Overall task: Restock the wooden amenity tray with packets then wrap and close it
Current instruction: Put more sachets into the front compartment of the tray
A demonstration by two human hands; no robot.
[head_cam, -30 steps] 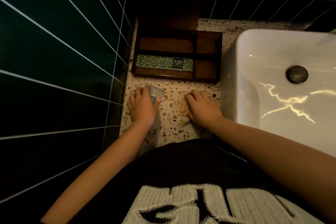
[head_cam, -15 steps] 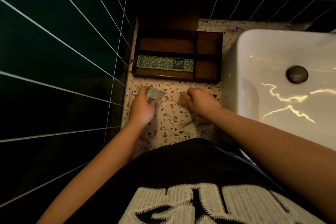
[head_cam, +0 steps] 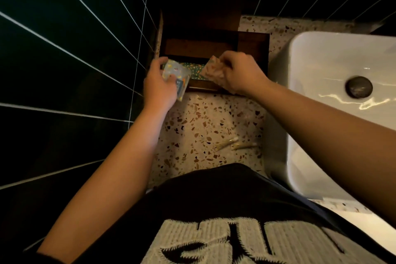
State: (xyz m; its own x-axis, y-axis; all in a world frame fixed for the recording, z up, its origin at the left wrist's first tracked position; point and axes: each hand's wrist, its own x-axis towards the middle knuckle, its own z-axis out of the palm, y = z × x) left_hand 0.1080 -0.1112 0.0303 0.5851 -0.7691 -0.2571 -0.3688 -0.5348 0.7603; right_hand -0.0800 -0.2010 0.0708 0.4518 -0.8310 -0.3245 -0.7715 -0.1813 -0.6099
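The dark wooden amenity tray (head_cam: 252,43) sits at the back of the terrazzo counter, divided into compartments. A long green patterned packet (head_cam: 195,70) lies in its front slot, partly hidden by my hands. My left hand (head_cam: 159,85) grips a pale speckled packet (head_cam: 176,77) over the tray's front left corner. My right hand (head_cam: 240,73) pinches a beige patterned packet (head_cam: 212,68) above the front slot.
Two small slim packets (head_cam: 227,143) (head_cam: 244,146) lie on the terrazzo counter (head_cam: 199,126) near my body. A white sink basin (head_cam: 342,103) fills the right side. Dark tiled walls close in on the left and behind the tray.
Both hands have lifted off the counter with a packet each and moved forward to the tray's front edge. Two slim packets are now uncovered on the counter.
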